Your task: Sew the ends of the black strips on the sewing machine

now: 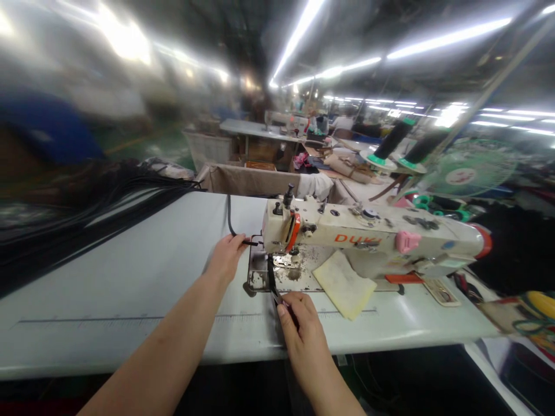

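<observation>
My left hand (226, 257) pinches a thin black strip (230, 216) just left of the sewing machine (329, 228); part of the strip trails back over the table. In front of the needle area, my right hand (299, 320) has its fingers closed round a dark tool that looks like small scissors or snips (277, 297), its tip at the black strip running from under the presser foot. How much of the tool lies in the palm is hidden. A yellow cloth (344, 284) lies on the machine bed at the right.
A bundle of long black strips (99, 225) lies across the left side of the white table (130, 341). Thread cones (392, 141) and a green fan (470, 167) stand behind the machine. A fabric-lined bin (247, 182) borders the far edge.
</observation>
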A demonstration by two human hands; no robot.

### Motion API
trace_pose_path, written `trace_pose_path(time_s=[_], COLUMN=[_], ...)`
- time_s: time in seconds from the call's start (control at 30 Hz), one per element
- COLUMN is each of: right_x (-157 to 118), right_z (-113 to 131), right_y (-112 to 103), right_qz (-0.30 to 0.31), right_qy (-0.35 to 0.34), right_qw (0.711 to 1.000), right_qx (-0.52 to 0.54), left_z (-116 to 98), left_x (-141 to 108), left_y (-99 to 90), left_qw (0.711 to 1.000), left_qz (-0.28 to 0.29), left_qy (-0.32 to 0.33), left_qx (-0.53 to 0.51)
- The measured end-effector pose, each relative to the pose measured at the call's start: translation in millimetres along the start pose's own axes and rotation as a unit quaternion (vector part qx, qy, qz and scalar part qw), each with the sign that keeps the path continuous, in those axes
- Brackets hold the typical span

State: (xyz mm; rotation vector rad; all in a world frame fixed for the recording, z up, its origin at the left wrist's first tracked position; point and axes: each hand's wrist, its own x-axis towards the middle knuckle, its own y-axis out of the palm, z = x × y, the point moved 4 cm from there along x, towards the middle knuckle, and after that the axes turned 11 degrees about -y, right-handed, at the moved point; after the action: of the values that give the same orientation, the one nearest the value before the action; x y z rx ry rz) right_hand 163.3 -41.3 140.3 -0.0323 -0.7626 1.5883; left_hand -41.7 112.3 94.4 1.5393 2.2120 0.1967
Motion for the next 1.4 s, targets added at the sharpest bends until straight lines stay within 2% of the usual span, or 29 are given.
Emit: trace_pose_path(time_s=[0.2,0.37,0.47,0.67,0.9,1.03,1.13,1.2,1.27,1.3,1.33,1.4], right_x=[14.9,24.0,33.3,49.7,56.6,58.1,57.4,54.7,49.8,46.5,42.5,33.8], right_z=[14.4,4.4,-7.4,-20.7,-5.0,1.3,2.7,4.1,6.8,8.3,9.6,8.7], right_y=[20.2,51.2,68.3,96.2,110.1,112.8,108.8,99.4,85.2,77.5,70.1,57.5], right_qz=[0.086,0.165,0.168,0.163,0.191,0.196,0.180,0.160,0.146,0.139,0.133,0.119], right_qy=[0.004,0.116,0.163,0.190,0.185,0.168,0.149,0.119,0.056,0.016,-0.023,-0.070], right_qw=[0.995,0.961,0.943,0.930,0.914,0.919,0.934,0.957,0.986,0.989,0.979,0.937], right_qx=[0.059,0.187,0.238,0.269,0.306,0.298,0.271,0.212,0.062,-0.043,-0.151,-0.320], left_z=[-4.3,-2.7,-1.6,-3.3,-9.0,-11.7,-12.0,-13.5,-18.5,-22.6,-27.7,-40.6], left_x=[-39.2,-69.3,-86.0,-115.4,-139.7,-148.7,-151.7,-149.5,-142.8,-137.8,-131.8,-118.3], left_y=[-35.7,-61.6,-77.5,-102.8,-113.4,-116.4,-121.5,-128.3,-139.3,-146.5,-155.2,-176.7], left_qw=[0.997,0.998,0.998,0.994,0.987,0.986,0.986,0.985,0.985,0.983,0.978,0.946], left_qz=[-0.004,-0.029,-0.041,-0.059,-0.072,-0.080,-0.081,-0.069,-0.048,-0.038,-0.033,-0.049], left_qy=[-0.012,0.015,0.042,0.070,0.076,0.076,0.063,0.053,0.047,0.043,0.037,0.025], left_qx=[-0.072,-0.062,-0.032,0.063,0.119,0.123,0.132,0.147,0.158,0.174,0.204,0.318])
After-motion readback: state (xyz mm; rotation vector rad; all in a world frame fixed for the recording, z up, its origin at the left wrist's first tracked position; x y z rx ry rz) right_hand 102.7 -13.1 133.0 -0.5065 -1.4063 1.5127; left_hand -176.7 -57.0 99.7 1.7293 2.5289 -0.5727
